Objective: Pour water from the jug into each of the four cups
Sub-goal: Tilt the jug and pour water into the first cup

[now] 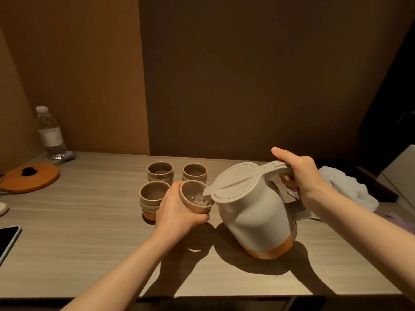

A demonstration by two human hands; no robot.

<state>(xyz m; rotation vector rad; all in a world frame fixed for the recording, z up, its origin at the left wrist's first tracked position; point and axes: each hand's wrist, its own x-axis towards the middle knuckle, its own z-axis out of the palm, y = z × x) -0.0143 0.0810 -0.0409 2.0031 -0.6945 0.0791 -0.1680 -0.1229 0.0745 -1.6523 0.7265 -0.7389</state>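
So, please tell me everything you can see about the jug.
The jug is beige, plastic by the look, with an orange band round its base and a flat round lid. It is lifted and tilted toward the left, casting a shadow on the table. The right hand grips its handle. Its spout reaches over the rim of the cup that the left hand holds, and water shows in that cup.
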